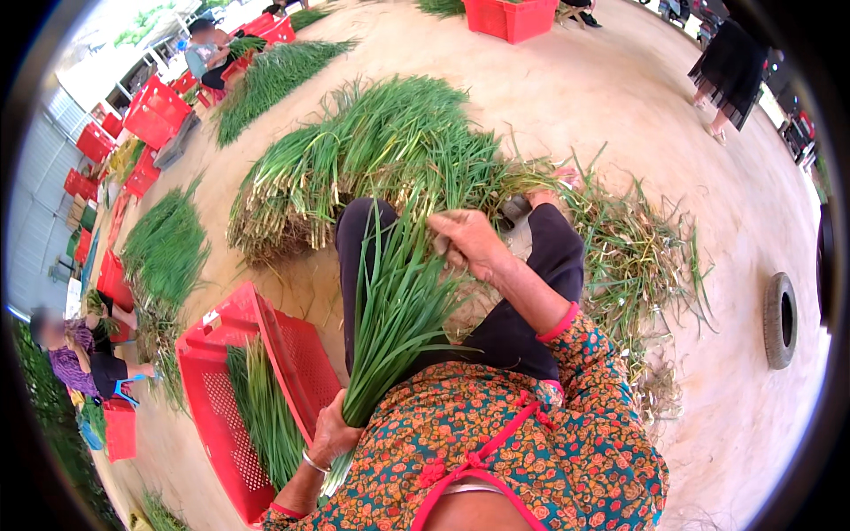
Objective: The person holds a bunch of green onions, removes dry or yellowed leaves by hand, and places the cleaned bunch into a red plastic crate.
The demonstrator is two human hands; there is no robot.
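My left hand (336,431), a bracelet at its wrist, is closed round the lower end of a bunch of garlic chives (394,323). The long green leaves fan out away from me over my lap, and some pale stem ends show below the fist. My right hand (469,243) is at the far side of the bunch, beside the leaf tips. Its fingers are curled together; whatever they pinch is hidden. Just beyond my knees lies a big heap of chives (381,133), its pale root ends facing me.
A red plastic crate (208,389) with chives inside stands at my left. Yellowed trimmings (633,257) are strewn on the right, with a tyre (780,320) farther out. Other people sit beside heaps and red crates on the left; another person stands at the far right.
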